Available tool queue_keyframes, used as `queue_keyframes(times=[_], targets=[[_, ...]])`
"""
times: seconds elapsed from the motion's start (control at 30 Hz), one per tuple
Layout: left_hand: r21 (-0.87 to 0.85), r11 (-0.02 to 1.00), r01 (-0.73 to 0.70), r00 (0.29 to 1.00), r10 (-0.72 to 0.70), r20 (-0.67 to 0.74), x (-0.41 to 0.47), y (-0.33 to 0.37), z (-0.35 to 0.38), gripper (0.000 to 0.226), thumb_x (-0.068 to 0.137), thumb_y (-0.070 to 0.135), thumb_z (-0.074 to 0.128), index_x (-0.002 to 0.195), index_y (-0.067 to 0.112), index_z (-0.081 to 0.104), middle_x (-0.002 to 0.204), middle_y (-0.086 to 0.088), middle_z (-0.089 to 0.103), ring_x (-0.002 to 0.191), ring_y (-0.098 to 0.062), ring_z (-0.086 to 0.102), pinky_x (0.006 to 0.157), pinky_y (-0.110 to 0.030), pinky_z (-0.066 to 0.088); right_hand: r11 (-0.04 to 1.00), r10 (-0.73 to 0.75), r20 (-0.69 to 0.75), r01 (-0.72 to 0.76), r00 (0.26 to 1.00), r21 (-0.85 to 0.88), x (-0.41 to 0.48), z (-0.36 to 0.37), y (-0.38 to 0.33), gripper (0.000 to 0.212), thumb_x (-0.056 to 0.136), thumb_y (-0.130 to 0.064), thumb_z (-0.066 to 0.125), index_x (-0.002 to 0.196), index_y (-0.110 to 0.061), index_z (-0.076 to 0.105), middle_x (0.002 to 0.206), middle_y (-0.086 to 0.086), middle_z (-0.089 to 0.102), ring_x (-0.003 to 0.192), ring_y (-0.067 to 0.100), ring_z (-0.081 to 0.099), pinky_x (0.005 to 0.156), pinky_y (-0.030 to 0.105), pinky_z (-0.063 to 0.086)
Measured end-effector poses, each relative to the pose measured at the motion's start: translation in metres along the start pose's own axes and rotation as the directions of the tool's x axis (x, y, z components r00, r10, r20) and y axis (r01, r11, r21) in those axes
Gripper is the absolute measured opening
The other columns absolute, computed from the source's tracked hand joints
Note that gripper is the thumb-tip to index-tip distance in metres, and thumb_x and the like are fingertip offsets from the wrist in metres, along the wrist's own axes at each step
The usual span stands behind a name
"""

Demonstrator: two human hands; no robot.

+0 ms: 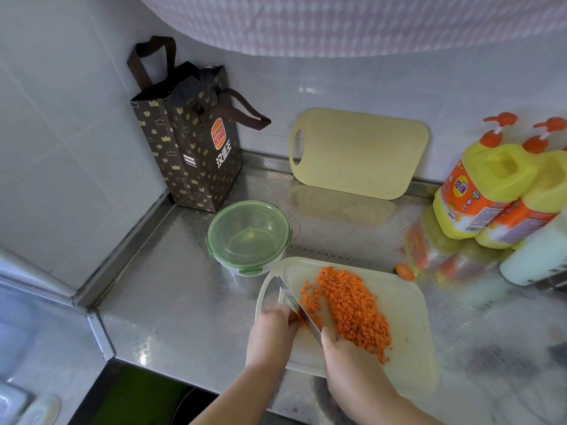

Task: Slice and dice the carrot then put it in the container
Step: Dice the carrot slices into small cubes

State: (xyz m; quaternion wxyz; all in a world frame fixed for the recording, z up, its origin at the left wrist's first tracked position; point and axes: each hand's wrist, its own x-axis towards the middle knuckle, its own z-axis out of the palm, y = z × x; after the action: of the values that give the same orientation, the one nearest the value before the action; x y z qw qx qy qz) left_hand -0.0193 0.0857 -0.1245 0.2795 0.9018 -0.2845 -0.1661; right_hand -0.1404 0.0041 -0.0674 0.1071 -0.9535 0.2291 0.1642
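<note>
Stainless-steel counter (171, 302) filled most of the view, meeting white wall tiles (61, 118) at a corner in the upper left. At lower centre a pale cutting board (405, 326) lay flat on the counter. A long heap of diced carrot (352, 308) ran diagonally across the middle of the board, with a few loose cubes just to its left. The right hand (334, 342), entering from the bottom of the frame, was wrapped around the handle of a knife (296, 302); the handle itself was hidden inside the fist. The blade slanted up and to the left, its edge down on the board, immediately left of the heap. On the blade's left side, the left hand (273, 326) had its fingers curled down onto a small uncut carrot piece (300, 319), which sat pinned between the fingertips and the flat of the blade. A round clear container (211, 237) with a green clip lid on top stood just beyond the board's upper left corner, touching or nearly touching it, with no carrot visible inside. A cut carrot end (404, 271) lay on the counter by the board's upper right corner. Farther back, a brown paper bag (196, 154) stood in the corner, a yellow cutting board (359, 154) leaned against the wall, and yellow pump bottles (491, 185) stood at the right edge beside a white bottle (534, 256).
</note>
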Motion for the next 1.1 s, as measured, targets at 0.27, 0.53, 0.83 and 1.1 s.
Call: queue_keyframes(times=[0.27, 0.53, 0.83, 1.1], targets=[[0.042, 0.999, -0.009, 1.0, 0.008, 0.011, 0.003, 0.0, 0.002, 0.013, 0.089, 0.028, 0.057, 0.088, 0.021, 0.068, 0.086, 0.006, 0.057, 0.08, -0.014, 0.057, 0.065, -0.023, 0.043, 0.996, 0.024, 0.021, -0.025, 1.0, 0.086, 0.01, 0.005, 0.006, 0.05, 0.09, 0.002, 0.036, 0.137, -0.012, 0.029, 0.106, 0.005, 0.061, 0.073, 0.021, 0.052, 0.059, 0.032, 0.04], [-0.127, 0.992, 0.001, 1.0, 0.001, 0.01, -0.001, -0.003, -0.006, 0.007, 0.085, 0.02, 0.064, 0.088, 0.023, 0.07, 0.089, 0.011, 0.062, 0.085, -0.009, 0.059, 0.076, -0.023, 0.046, 0.964, 0.04, -0.086, -0.016, 0.996, 0.267, 0.009, 0.0, 0.016, 0.025, 0.1, -0.019, 0.033, 0.122, -0.013, 0.041, 0.098, 0.001, 0.061, 0.086, 0.019, 0.062, 0.05, 0.022, 0.029], [-0.112, 0.994, 0.003, 1.0, -0.004, -0.006, -0.003, -0.01, -0.006, 0.003, 0.087, 0.023, 0.063, 0.089, 0.024, 0.064, 0.088, 0.014, 0.058, 0.082, -0.01, 0.058, 0.075, -0.025, 0.048, 0.991, -0.004, -0.079, 0.014, 0.997, 0.129, -0.001, -0.005, 0.003, 0.039, 0.096, -0.006, 0.033, 0.134, -0.014, 0.033, 0.104, 0.002, 0.062, 0.087, 0.022, 0.064, 0.059, 0.03, 0.04], [-0.073, 0.997, 0.006, 1.0, -0.004, 0.024, -0.002, -0.007, -0.004, 0.009, 0.084, 0.02, 0.059, 0.089, 0.026, 0.063, 0.087, 0.011, 0.064, 0.081, -0.011, 0.06, 0.075, -0.031, 0.051, 0.998, 0.008, 0.0, -0.008, 1.0, 0.063, 0.001, -0.004, -0.003, 0.046, 0.093, -0.001, 0.033, 0.138, -0.011, 0.029, 0.112, 0.004, 0.06, 0.095, 0.023, 0.064, 0.051, 0.026, 0.032]])
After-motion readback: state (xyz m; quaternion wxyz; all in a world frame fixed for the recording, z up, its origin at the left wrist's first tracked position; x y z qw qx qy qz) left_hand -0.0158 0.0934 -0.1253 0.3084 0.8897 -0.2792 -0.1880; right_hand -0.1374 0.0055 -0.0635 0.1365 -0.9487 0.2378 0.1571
